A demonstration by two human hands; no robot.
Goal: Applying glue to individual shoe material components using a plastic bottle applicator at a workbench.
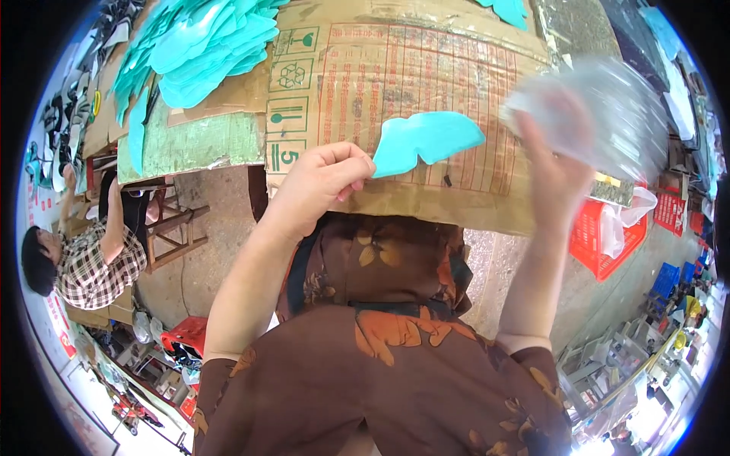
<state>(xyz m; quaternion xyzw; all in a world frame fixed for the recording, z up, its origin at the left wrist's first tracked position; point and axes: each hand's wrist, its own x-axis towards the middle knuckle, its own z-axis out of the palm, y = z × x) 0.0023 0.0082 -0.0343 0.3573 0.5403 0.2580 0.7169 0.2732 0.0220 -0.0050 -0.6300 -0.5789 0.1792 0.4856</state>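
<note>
The turquoise piece [437, 139], probably light and flexible, suits edge-holding: left fingers [351, 165] pinch its corner; right fingers [532, 135] too blurred to judge

Head-worn fisheye view; faces down past wearer's torso [304, 380]; cardboard worktop [426, 76] near

The bench [220, 144] (pale green and scuffed at its near left) carries a printed cardboard sheet [426, 68]. On it lies a notched teal piece [430, 138]; a heap of teal pieces [217, 49] covers the far left.
</note>
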